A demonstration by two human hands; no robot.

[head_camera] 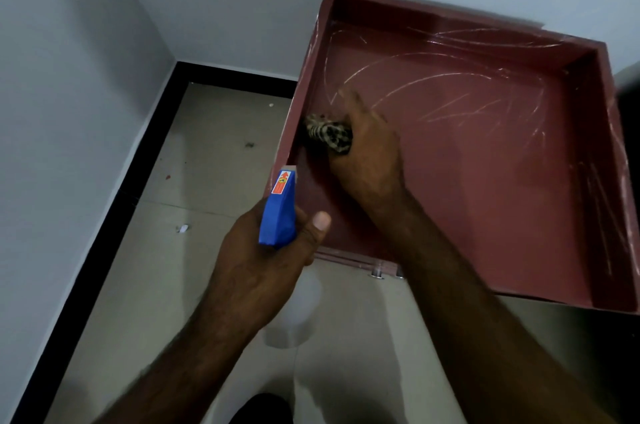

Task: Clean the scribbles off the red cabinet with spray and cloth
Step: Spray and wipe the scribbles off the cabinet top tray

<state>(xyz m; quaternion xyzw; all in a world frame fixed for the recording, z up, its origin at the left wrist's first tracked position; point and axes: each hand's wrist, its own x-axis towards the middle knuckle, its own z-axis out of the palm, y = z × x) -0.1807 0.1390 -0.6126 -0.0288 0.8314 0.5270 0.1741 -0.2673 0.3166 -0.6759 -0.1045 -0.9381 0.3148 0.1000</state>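
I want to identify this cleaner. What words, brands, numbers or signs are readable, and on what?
No readable words, brand or number.
On the spray bottle: orange sticker with an arrow toward the nozzle; its print is too blurred to read.
On the cabinet: white scribbles only, no letters.

Place: plain indoor room, perhaps a home; which room cannot be told.
Walls: pale painted walls meet in a corner.
Skirting: black skirting lines the floor's left and far edges.
Floor: beige tiled floor, small scraps near its left edge.
Furniture: red cabinet by the far wall.
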